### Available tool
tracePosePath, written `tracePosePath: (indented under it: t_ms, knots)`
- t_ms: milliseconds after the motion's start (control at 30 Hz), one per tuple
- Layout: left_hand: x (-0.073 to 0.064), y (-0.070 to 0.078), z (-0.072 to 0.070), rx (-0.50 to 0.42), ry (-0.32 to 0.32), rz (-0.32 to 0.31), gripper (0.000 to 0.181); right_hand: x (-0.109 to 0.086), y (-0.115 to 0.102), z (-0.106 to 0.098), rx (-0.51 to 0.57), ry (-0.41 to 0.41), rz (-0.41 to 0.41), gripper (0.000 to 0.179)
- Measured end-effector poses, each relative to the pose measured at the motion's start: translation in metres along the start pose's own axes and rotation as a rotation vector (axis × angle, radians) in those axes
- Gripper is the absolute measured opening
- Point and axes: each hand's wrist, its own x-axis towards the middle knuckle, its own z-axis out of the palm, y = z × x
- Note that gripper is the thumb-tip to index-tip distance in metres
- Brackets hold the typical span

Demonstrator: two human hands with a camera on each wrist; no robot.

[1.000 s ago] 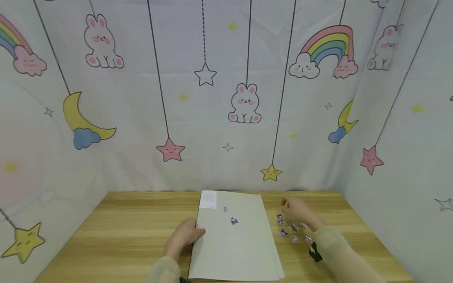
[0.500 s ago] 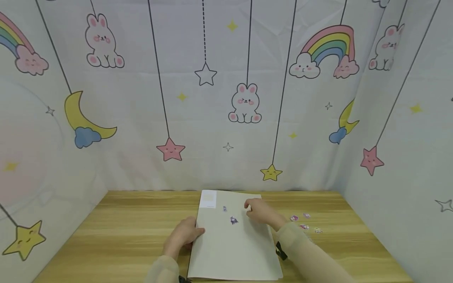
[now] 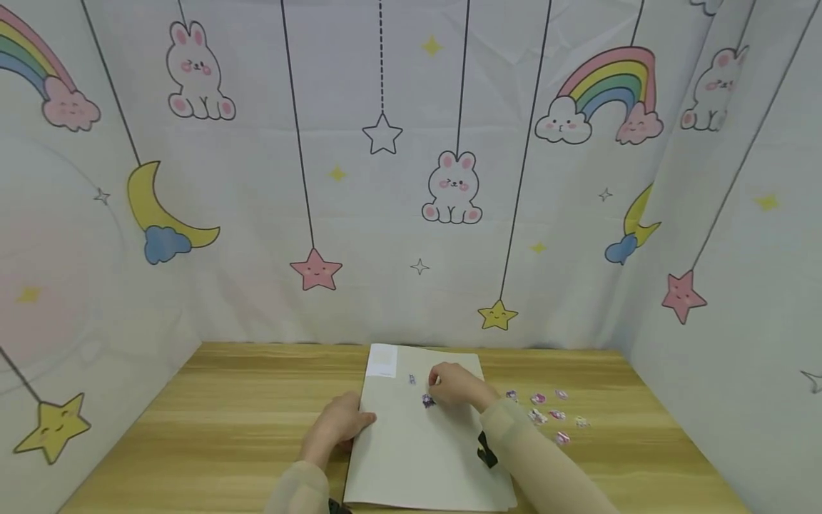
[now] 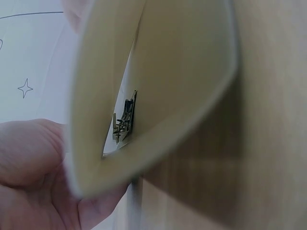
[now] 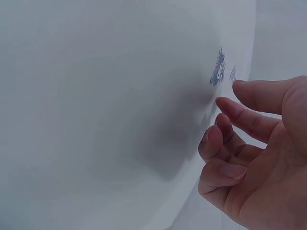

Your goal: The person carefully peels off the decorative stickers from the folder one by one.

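A cream file folder [image 3: 424,457] lies on the table. My left hand [image 3: 337,425] grips its left edge, thumb on top of the cover. In the left wrist view the folder's edge gapes, showing a metal clip [image 4: 123,122] inside. My right hand [image 3: 459,384] is over the folder's upper right part, fingers bent. Beside its fingertips is a dark purple cartoon sticker [image 3: 428,400] on the cover; a smaller sticker [image 3: 412,379] sits up and left of it. In the right wrist view, thumb and index finger [image 5: 249,117] stand slightly apart; whether a sticker is between them is unclear.
Several loose stickers [image 3: 557,414] lie on the wooden table [image 3: 244,400] right of the folder, partly behind the right sleeve [image 3: 533,453]. A white label [image 3: 383,360] is in the folder's top left corner. A patterned cloth [image 3: 385,300] hangs at the back and sides.
My right hand has moved left from the loose stickers to beside the stickers on the folder. The left hand keeps its grip on the folder's edge. The head view has shifted slightly.
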Motion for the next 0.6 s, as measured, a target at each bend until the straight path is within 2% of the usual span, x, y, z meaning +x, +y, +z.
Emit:
tracePosePath:
  t_ms: [333,600]
  knots:
    - [0.001,0.001,0.002,0.024,0.011,-0.013,0.022,0.005,-0.004,0.007,0.026,-0.019,0.009,0.010]
    - [0.000,0.001,0.002,0.016,0.007,-0.001,0.022,0.005,-0.003,0.011,-0.004,-0.020,-0.024,0.012]
